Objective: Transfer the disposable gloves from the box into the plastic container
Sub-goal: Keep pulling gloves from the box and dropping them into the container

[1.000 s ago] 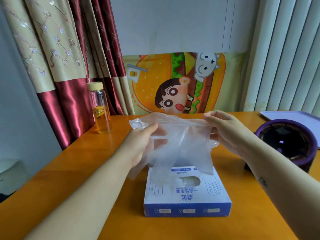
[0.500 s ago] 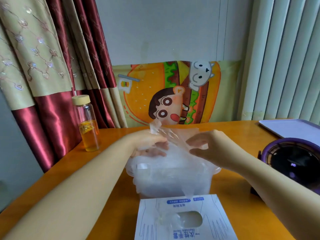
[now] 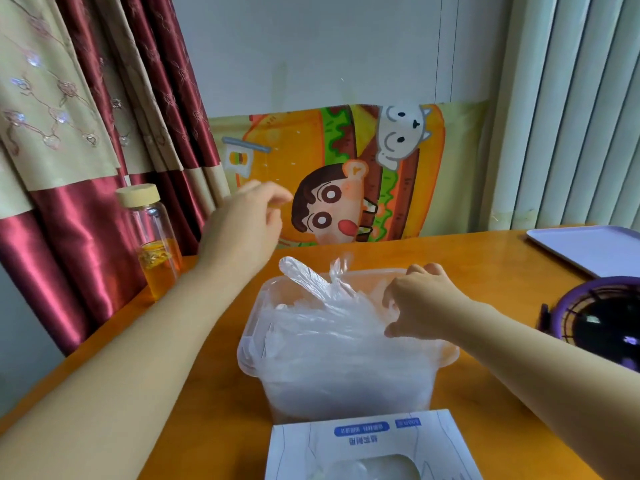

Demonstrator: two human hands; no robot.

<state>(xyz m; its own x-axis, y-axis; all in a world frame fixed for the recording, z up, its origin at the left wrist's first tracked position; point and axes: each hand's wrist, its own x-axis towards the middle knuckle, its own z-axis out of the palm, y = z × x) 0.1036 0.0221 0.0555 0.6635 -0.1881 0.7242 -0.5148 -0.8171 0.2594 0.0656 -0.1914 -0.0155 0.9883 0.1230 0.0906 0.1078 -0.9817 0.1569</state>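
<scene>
Head view. The left hand (image 3: 242, 223) hangs in the air above the table (image 3: 207, 410), its back to the camera. Its fingers are loosely curled and hold nothing. Just to its left stands a clear bottle (image 3: 152, 237) with a pale lid and orange liquid in the bottom. Beyond its fingertips a cartoon poster (image 3: 346, 174) leans against the wall, and a red and beige curtain (image 3: 86, 133) hangs further to its left.

Below this hand and to its right sits the plastic container (image 3: 249, 341), open at the top. The gloves (image 3: 329, 327) fill it as a crumpled clear heap that rises above the rim, with one glove finger sticking up at the back.

The right hand (image 3: 419, 303) is down on the right side of that heap, inside the rim of the container. Its fingers are bent over into the plastic film and its thumb lies against the film on the near side, so it pinches a fold of the gloves. The fingertips themselves are hidden behind the knuckles.

Nearer the camera than this hand, touching or just beside the container's front wall, lies the white and blue box (image 3: 374, 441). More clear film shows in its oval opening.

To the right of the right hand are a purple-rimmed round thing with a black grille (image 3: 599, 317) and, beyond it, a pale tray (image 3: 588, 251). Pale blinds (image 3: 571, 116) hang behind them.
</scene>
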